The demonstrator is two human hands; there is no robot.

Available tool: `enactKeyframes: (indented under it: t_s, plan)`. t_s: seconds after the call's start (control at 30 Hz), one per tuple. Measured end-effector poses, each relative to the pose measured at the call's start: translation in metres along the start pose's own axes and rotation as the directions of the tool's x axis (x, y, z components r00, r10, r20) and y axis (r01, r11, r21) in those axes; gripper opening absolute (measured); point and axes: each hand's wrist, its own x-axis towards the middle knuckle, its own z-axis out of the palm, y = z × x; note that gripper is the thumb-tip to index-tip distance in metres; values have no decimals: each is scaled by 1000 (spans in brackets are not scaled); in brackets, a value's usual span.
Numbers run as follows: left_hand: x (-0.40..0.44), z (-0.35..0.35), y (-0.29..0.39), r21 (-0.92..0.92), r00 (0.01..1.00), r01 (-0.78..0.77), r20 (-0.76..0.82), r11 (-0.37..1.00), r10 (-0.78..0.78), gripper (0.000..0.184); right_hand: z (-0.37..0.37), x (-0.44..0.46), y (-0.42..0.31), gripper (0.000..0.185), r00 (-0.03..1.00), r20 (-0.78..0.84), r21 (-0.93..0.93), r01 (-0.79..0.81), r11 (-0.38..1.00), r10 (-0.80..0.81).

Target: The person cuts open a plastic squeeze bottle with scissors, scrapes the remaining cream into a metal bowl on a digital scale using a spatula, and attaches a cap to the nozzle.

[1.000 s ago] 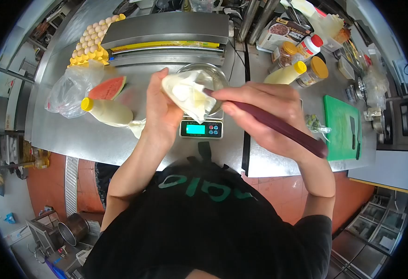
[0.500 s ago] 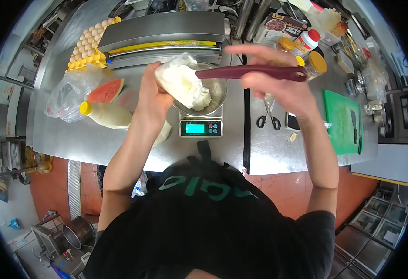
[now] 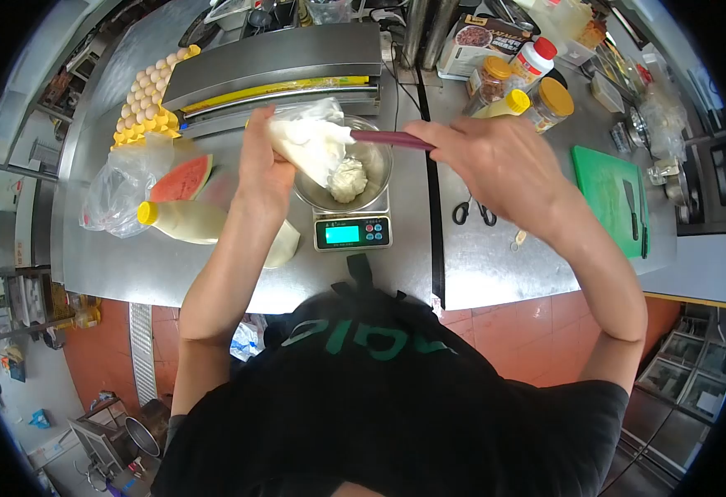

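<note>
My left hand (image 3: 265,170) is closed around a clear plastic bag (image 3: 301,141) filled with a thick white cream, tilted over a steel bowl (image 3: 383,171). A lump of white cream (image 3: 348,180) sits in the bowl. My right hand (image 3: 499,161) grips the dark red handle of a spatula (image 3: 392,139); its head is coated in cream and lies at the bag's mouth. Under the bowl is a digital scale (image 3: 352,233) with a lit display, its digits too faint to read.
Left of the bowl lie a milky bottle (image 3: 182,220) with a yellow cap, a watermelon slice (image 3: 182,179), a plastic bag (image 3: 123,186) and an egg tray (image 3: 151,123). To the right are scissors (image 3: 472,214), a green cutting board (image 3: 607,199) with knives and several jars (image 3: 552,103).
My right hand has gone from loosely spread fingers above the spatula to a closed grip on its handle. The spatula's head now shows at the bag's mouth, thick with cream.
</note>
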Motion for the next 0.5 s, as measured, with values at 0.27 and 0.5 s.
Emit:
enactKeyframes:
  t_s: [0.27, 0.5]
  plan:
    - [-14, 24, 12, 9, 998, -47, 45, 999, 47, 39, 54, -7, 24, 75, 928, -291, -493, 63, 868, -233]
    - [-13, 32, 21, -184, 995, 93, 64, 979, -83, 37, 144, -14, -10, 55, 908, -380, 332, -41, 942, 173]
